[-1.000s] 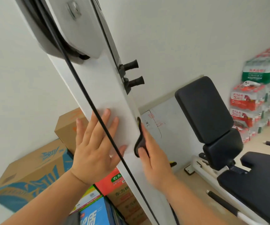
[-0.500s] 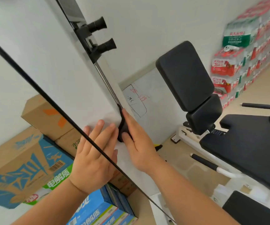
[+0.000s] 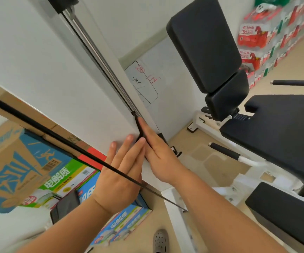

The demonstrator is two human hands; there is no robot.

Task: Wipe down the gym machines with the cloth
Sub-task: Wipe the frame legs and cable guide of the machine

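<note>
Head view: the left hand (image 3: 118, 179) lies flat on the white machine panel (image 3: 65, 79), fingers straight and nearly together, behind a black cable (image 3: 56, 137). The right hand (image 3: 158, 152), fingers straight and together, presses the dark cloth (image 3: 140, 128) against the panel's right edge. Beyond stands a black padded backrest (image 3: 202, 42).

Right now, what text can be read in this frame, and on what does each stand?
"电解质" on the green-and-blue carton.
"30" on the red water packs; brand characters blurred.
"539" in red and ".MC" in black on the whiteboard; other red scrawl unclear.
Blue boxes: print blurred.
</note>
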